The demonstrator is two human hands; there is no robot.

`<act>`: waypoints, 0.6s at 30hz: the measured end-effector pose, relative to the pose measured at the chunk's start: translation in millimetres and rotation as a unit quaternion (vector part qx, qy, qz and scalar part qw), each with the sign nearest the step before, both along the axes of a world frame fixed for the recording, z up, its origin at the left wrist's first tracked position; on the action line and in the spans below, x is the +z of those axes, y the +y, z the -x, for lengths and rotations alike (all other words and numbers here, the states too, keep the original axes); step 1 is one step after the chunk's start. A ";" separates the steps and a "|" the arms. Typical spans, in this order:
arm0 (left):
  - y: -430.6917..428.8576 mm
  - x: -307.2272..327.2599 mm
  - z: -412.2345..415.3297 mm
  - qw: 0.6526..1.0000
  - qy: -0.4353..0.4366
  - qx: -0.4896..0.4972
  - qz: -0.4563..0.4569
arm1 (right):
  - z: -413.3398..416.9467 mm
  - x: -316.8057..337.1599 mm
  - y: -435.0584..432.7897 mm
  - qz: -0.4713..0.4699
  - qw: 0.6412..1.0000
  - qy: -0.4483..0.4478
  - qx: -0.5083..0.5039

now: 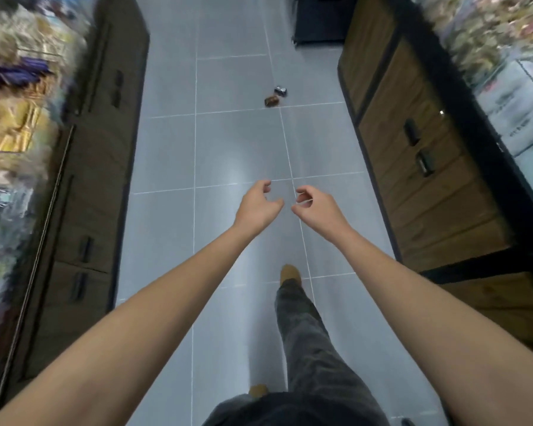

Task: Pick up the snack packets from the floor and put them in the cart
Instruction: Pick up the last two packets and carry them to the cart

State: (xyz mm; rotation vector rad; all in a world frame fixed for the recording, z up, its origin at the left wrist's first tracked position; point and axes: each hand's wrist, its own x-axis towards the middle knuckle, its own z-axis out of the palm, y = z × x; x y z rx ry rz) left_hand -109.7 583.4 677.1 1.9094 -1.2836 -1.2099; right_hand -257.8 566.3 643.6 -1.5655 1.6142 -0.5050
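Your left hand (257, 207) and right hand (314, 207) hang mid-frame, fingers loosely curled, holding nothing, nearly touching each other, while two snack packets (275, 96) lie on the grey floor (228, 142) in the upper centre, well apart from both.

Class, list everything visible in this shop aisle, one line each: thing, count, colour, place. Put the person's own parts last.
brown packet: one, brown, on floor ahead
silver packet: one, silvery-dark, just beyond the brown one
floor: one, grey tiles, centre
cabinets: two rows, brown, dark handles, both sides
shelf goods: many, mixed colours, blurred, above cabinets
dark unit: one, black, far end
left hand: one, empty, loosely curled, centre
right hand: one, empty, loosely curled, beside it
trouser leg: one, dark grey, lower centre
shoes: two, tan, on floor
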 end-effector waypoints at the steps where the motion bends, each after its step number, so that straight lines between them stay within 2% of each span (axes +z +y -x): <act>1: -22.7 -1.8 -3.4 1.000 -0.009 0.001 -0.004 | -1.1 -3.0 -23.8 0.003 1.000 0.018 0.022; 4: -92.1 -2.3 -12.8 0.999 -0.032 0.000 -0.025 | -0.1 -3.9 -94.3 0.006 0.995 0.055 0.080; 10: -206.4 2.0 -25.3 0.998 -0.039 0.029 -0.028 | -3.7 9.1 -226.4 0.002 0.987 0.086 0.133; 18: -326.3 7.3 -50.9 0.996 -0.061 0.058 -0.041 | -31.8 6.9 -365.5 -0.012 0.993 0.026 0.112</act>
